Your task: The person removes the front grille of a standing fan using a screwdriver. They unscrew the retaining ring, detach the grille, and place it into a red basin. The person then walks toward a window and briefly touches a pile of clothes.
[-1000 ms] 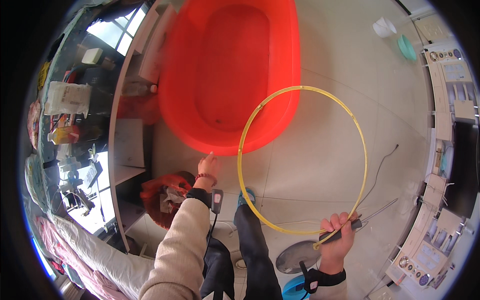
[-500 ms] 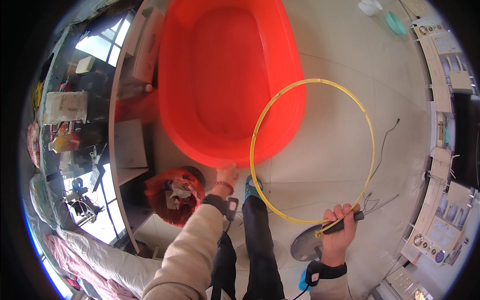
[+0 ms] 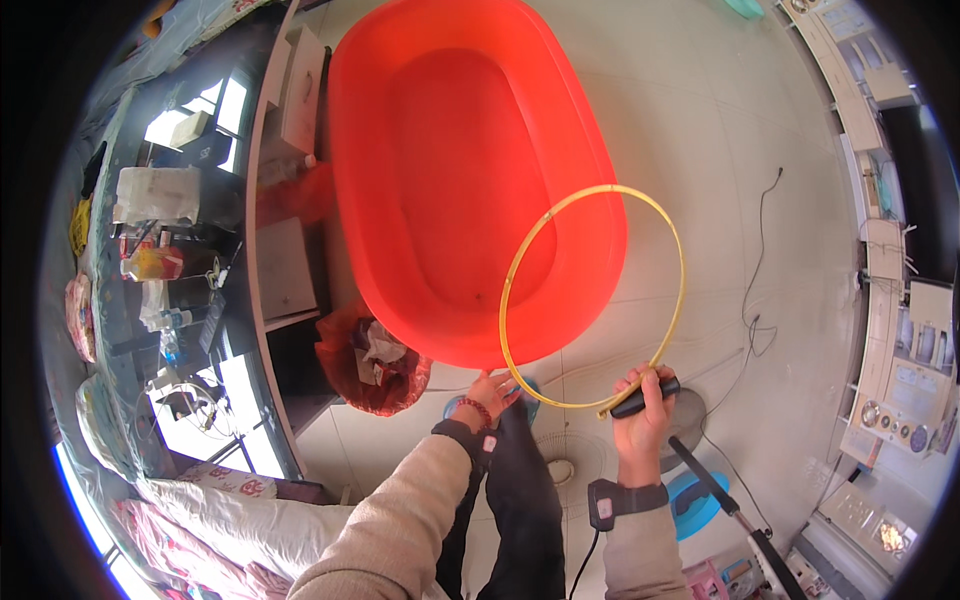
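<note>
The tub point(image 3: 450, 170), big and red, lies on the floor point(image 3: 720, 200) just ahead of the left hand point(image 3: 490, 388), whose fingers curl at its near rim; whether they grip it I cannot tell. The right hand point(image 3: 640, 405) is closed on the black handle point(image 3: 645, 397) of a yellow hoop point(image 3: 520, 250), which reaches over the tub's right end. I judge it best to keep the hoop raised and clear of the red bag point(image 3: 375, 365) left of the left hand.
</note>
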`<act>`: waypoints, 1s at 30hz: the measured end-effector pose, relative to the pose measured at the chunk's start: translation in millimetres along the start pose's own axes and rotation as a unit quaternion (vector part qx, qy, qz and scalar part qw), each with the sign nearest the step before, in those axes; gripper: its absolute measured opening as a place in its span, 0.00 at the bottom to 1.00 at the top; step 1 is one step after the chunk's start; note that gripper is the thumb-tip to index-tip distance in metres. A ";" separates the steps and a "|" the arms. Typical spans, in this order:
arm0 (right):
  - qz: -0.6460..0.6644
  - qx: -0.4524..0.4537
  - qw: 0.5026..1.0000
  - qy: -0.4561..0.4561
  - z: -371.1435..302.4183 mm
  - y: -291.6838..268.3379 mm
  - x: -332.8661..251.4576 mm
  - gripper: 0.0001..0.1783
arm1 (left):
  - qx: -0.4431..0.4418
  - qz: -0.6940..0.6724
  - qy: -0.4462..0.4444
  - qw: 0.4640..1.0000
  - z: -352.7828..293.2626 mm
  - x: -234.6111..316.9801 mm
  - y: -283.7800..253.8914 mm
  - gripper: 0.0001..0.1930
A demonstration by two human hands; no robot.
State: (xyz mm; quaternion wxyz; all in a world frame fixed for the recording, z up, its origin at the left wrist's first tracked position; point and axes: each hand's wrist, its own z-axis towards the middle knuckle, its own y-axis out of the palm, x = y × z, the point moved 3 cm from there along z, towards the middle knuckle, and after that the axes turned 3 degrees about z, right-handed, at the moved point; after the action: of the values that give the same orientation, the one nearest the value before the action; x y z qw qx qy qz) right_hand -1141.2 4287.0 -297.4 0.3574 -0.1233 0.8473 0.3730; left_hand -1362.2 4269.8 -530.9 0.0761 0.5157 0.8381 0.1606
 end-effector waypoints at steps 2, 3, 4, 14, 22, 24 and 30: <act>0.021 -0.006 1.000 0.001 3.1 -10.2 10.1 0.09 | -0.016 0.035 -0.003 0.999 -4.6 -1.4 -1.3 0.26; 0.026 -0.004 1.000 0.003 6.9 -16.0 16.5 0.09 | -0.021 0.052 -0.004 0.998 -5.9 -2.1 -3.4 0.27; 0.033 -0.004 0.999 0.003 12.1 -22.4 24.1 0.09 | -0.029 0.072 0.003 0.997 -5.1 -2.2 -5.4 0.28; 0.009 0.111 0.988 0.109 48.3 -123.1 110.6 0.09 | 0.064 0.090 -0.029 0.993 8.8 -10.4 -139.8 0.20; -0.017 0.034 0.988 0.152 71.9 -113.3 148.8 0.06 | 0.142 -0.148 0.160 0.966 -10.7 13.7 -206.3 0.22; -0.034 0.005 0.987 0.159 78.3 -106.7 156.4 0.06 | 0.155 -0.121 0.158 0.968 -17.0 16.7 -204.0 0.21; -0.136 0.141 0.968 0.159 78.3 -124.7 174.8 0.17 | 0.107 -0.184 0.140 0.967 -36.4 9.2 -197.1 0.20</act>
State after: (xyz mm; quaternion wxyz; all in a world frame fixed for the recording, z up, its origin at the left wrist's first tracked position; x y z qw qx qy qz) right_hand -1166.5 4267.3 -523.7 0.2796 -0.2435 0.9124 0.1735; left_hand -1542.7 4188.9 -564.9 -0.0695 0.3302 0.9331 0.1241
